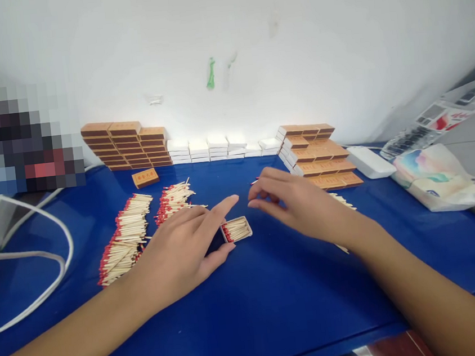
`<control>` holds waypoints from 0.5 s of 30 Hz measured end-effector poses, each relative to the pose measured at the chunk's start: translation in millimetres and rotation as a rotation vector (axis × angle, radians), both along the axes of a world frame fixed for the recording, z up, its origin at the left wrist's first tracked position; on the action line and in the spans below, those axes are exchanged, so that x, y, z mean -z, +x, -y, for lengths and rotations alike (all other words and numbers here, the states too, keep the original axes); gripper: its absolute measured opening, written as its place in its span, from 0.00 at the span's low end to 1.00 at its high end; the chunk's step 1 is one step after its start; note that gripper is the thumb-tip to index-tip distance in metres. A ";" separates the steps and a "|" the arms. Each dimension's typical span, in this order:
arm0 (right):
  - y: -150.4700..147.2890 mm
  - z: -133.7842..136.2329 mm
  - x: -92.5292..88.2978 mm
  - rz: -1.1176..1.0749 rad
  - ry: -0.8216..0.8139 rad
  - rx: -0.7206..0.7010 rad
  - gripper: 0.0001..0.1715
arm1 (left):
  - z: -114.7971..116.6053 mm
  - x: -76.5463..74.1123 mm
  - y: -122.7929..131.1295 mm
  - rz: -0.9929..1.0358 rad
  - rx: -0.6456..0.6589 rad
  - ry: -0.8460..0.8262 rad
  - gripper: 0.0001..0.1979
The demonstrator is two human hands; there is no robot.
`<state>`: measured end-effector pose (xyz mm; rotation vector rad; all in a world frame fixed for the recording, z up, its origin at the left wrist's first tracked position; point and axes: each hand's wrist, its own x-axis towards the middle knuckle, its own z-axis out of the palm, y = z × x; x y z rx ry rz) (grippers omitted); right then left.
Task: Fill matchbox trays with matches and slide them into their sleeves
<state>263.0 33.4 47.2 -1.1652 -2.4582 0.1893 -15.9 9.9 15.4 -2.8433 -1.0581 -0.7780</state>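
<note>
A small inner matchbox tray (249, 233), filled with red-tipped matches (237, 230), lies on the blue table. My left hand (181, 249) is beside it, fingers stretched and apart. Its thumb is close to the tray's near edge, and I cannot tell whether they touch. To the tray's right, my right hand (302, 202) hovers with thumb and fingertips bent together; what they hold, if anything, is hidden. A small red-tipped stick (255, 181) shows by its fingers. Left of my left hand are a long heap of matches (127, 235) and a smaller match heap (174, 200).
Stacked brown matchboxes (126, 144) stand at the wall on the left, white trays (209, 148) in the middle, more boxes (320, 158) on the right. One matchbox (145, 178) lies alone. A white block (369, 162) and a tissue pack (437, 179) are far right; cables (69, 246) loop left.
</note>
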 end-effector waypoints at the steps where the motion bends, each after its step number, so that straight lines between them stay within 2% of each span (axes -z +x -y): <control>1: 8.2 -5.9 -0.2 -0.018 0.028 0.033 0.07 | 0.0 0.0 0.1 -0.001 0.001 0.002 0.35; 4: 34.9 -25.1 2.0 0.011 0.074 0.145 0.07 | 0.0 0.5 0.3 -0.007 -0.003 0.010 0.36; 7: 53.9 -39.7 7.2 0.094 0.001 0.232 0.07 | 0.4 0.5 0.1 -0.016 -0.012 0.002 0.38; 11: 58.4 -46.7 13.5 0.137 -0.128 0.218 0.10 | 1.4 -0.8 -0.1 -0.029 -0.020 -0.011 0.38; 15: 54.3 -47.1 16.6 0.149 -0.147 0.197 0.11 | 1.8 -1.1 0.4 -0.034 -0.016 -0.011 0.37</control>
